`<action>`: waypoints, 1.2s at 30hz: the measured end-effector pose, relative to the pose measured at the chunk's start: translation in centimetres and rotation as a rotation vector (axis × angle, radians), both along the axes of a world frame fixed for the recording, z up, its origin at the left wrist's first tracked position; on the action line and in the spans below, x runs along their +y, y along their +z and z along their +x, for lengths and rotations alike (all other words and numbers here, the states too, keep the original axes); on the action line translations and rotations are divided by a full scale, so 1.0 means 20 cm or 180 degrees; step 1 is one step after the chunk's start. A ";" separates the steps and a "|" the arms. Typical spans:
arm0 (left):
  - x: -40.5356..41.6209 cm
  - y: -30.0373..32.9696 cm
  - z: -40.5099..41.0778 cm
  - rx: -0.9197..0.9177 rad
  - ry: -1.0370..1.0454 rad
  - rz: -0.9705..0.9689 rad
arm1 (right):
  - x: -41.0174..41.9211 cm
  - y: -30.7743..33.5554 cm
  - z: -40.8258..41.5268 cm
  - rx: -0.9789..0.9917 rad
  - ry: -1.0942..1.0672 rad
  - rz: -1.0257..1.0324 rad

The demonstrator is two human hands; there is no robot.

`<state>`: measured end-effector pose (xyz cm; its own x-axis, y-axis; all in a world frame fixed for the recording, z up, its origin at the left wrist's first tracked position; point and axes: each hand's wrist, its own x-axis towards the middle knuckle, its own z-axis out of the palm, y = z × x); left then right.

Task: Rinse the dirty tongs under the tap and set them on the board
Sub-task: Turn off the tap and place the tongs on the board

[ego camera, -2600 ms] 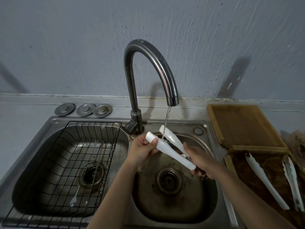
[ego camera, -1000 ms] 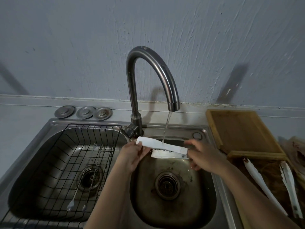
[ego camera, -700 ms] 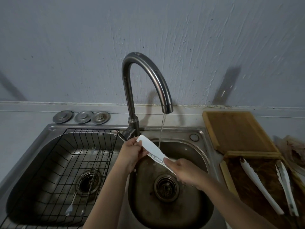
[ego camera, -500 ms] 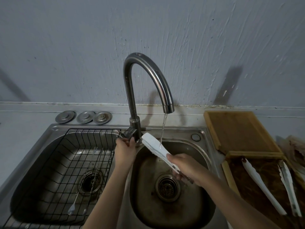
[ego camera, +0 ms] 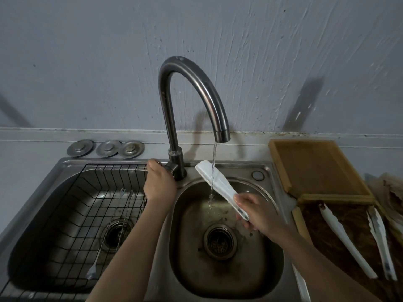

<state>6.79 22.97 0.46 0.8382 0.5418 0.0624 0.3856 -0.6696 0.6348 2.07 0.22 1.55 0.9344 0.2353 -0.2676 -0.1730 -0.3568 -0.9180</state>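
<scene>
My right hand (ego camera: 257,213) grips the lower end of white plastic tongs (ego camera: 214,182) over the right sink basin (ego camera: 226,269). Their upper end slants up to the left under a thin stream of water from the curved steel tap (ego camera: 192,90). My left hand (ego camera: 159,183) is curled round the tap's handle at the base of the tap. A pale wooden board (ego camera: 314,166) lies right of the sink. On a dark board (ego camera: 340,247) nearer me lie two more white tongs (ego camera: 346,240), (ego camera: 380,243).
The left basin (ego camera: 43,214) holds a black wire rack (ego camera: 87,205) with a spoon (ego camera: 93,271) and a fork under it. Three metal sink plugs (ego camera: 106,148) sit on the ledge behind. The grey wall stands close behind the tap.
My left hand has let go of the tongs' upper end and moved to the tap handle. My right hand alone now holds the tongs under the stream.
</scene>
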 end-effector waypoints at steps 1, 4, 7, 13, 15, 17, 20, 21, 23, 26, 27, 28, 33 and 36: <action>0.00 0.00 0.01 -0.0003 -0.0042 0.0056 | 0.00 -0.01 0.00 -0.0090 -0.0049 0.0008; -0.01 0.00 0.03 -0.0019 -0.0110 0.0153 | 0.00 -0.02 -0.02 -0.0648 -0.0169 -0.0387; -0.01 0.00 0.04 -0.0050 -0.0093 0.0133 | -0.01 0.00 -0.01 -0.0352 0.0294 -0.1262; -0.01 0.00 0.03 -0.0084 -0.0112 0.0145 | 0.01 -0.02 -0.03 -0.0095 0.0750 -0.2055; -0.02 0.00 0.02 -0.0133 -0.0107 0.0036 | 0.02 -0.01 -0.03 0.0058 0.1089 -0.2268; -0.02 0.00 0.01 -0.0121 -0.0161 -0.0061 | 0.01 -0.01 -0.04 0.0216 0.1038 -0.2191; -0.03 -0.01 -0.01 0.0150 -0.0209 -0.0372 | -0.04 -0.02 -0.02 0.0686 0.0717 -0.1904; -0.06 -0.01 -0.01 0.0253 -0.0151 -0.0612 | -0.06 -0.02 -0.01 0.0943 0.0634 -0.1743; -0.16 0.00 -0.02 0.0430 -0.0016 -0.1006 | -0.12 0.01 0.02 0.1330 0.0508 -0.1340; -0.41 0.02 -0.05 0.0725 -0.0382 -0.0997 | -0.24 0.06 0.08 0.1304 0.0104 -0.0910; -0.49 0.03 -0.05 0.0812 -0.0659 -0.0868 | -0.29 0.09 0.10 0.1185 -0.0092 -0.0885; -0.56 0.04 -0.05 0.0870 -0.1012 -0.0684 | -0.33 0.11 0.11 0.1015 -0.0301 -0.0870; -0.82 0.06 0.10 0.0554 -0.2841 0.0027 | -0.64 0.19 0.18 -0.0114 -0.1167 -0.1122; -0.96 0.05 0.20 0.0501 -0.3519 0.0938 | -0.82 0.14 0.24 -0.0772 -0.1312 -0.1998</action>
